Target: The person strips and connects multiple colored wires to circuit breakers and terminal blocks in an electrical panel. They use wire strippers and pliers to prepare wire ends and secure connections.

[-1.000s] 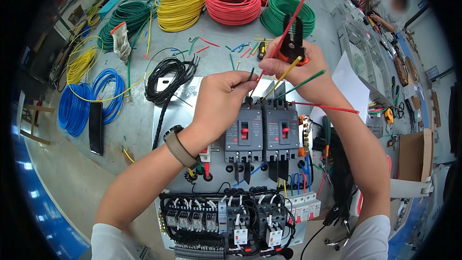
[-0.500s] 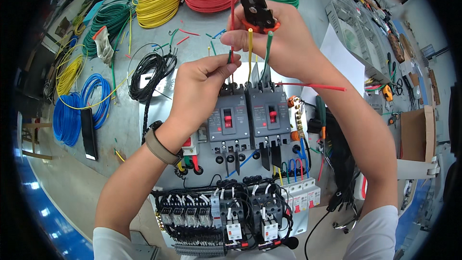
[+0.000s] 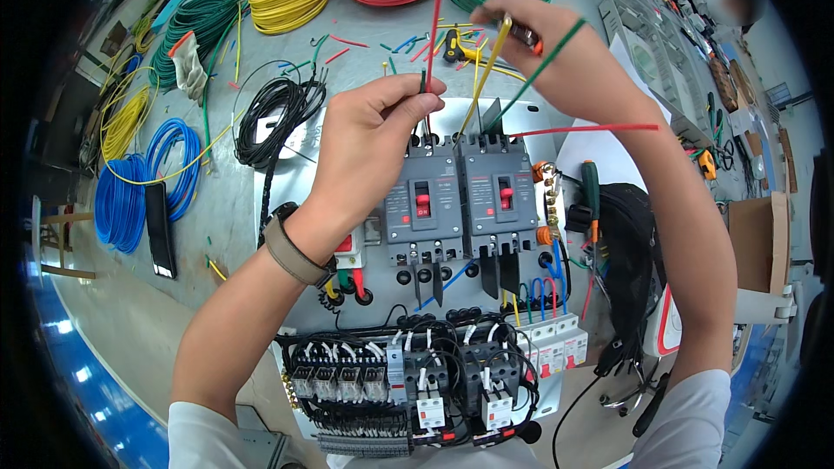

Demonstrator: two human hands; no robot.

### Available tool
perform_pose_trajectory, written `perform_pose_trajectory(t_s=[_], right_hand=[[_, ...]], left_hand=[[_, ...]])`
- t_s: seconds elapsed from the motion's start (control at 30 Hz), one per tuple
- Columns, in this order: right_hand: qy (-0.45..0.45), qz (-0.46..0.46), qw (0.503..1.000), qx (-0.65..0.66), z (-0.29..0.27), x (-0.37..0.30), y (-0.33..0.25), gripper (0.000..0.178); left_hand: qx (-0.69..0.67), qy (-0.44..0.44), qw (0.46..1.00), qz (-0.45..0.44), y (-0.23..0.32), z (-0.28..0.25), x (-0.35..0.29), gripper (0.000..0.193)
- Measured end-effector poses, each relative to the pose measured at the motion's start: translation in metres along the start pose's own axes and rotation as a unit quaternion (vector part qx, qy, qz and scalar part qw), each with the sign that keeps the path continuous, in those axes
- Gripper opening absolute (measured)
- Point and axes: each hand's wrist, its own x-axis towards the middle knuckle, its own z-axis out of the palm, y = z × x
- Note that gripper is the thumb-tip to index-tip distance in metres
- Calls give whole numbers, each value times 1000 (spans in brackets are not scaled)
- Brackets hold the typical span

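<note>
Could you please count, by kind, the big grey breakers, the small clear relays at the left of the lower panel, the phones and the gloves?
Big grey breakers: 2
Small clear relays: 4
Phone: 1
Glove: 1
Total: 8

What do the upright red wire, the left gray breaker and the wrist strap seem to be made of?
Red wire: likely plastic insulation, smooth and evenly coloured; the inside doesn't show.
Left gray breaker: apparently hard molded plastic, matte, with crisp edges and recesses.
Wrist strap: matte and brownish, perhaps leather or fabric; its texture is too small to tell.
</note>
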Motion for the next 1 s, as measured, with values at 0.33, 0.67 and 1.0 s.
perform_pose_trajectory(t_s=[0.33,0.67,1.0], right_hand=[[-38,-150,960,-235,13,-3,-12,39],[-15,-184,956,-229,19,3,-21,43],[-26,-180,958,-224,21,6,-23,44]], left_hand=[[-30,-3,1000,6,-2,2,0,20],[-77,4,997,10,-11,3,2,24],[-77,5,997,0,-9,2,1,23]])
